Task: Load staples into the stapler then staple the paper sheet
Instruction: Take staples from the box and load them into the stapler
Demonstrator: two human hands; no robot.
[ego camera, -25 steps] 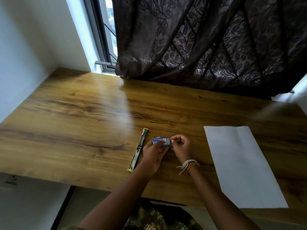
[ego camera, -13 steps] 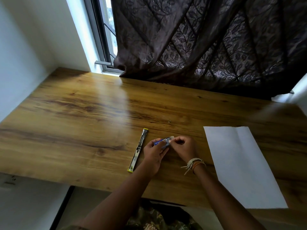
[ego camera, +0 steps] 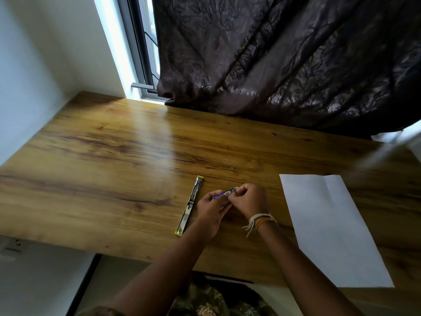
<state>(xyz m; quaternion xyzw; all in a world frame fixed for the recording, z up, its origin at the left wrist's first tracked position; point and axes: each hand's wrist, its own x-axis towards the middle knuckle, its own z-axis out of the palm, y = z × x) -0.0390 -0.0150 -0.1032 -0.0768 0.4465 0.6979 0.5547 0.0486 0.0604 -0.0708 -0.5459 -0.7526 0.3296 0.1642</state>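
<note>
A small blue staple box [ego camera: 222,194] is held just above the wooden table [ego camera: 114,179]. My left hand [ego camera: 211,212] grips the box from its left side. My right hand [ego camera: 249,200] pinches at the box's right end, where a grey inner part shows. The stapler [ego camera: 189,205] lies unfolded flat on the table just left of my left hand, a long metal strip with yellow ends. A white paper sheet [ego camera: 328,226] with a fold line lies to the right of my hands.
A dark patterned curtain [ego camera: 284,55] hangs over the table's back edge. A window [ego camera: 145,53] and white wall stand at the back left. A tiny speck [ego camera: 232,166] lies on the wood behind the hands. The table's front edge runs close to my forearms.
The box has tilted, so its blue face shows thinner. My right fingers have worked at its right end. The curtain has swung. Stapler and paper have not moved.
</note>
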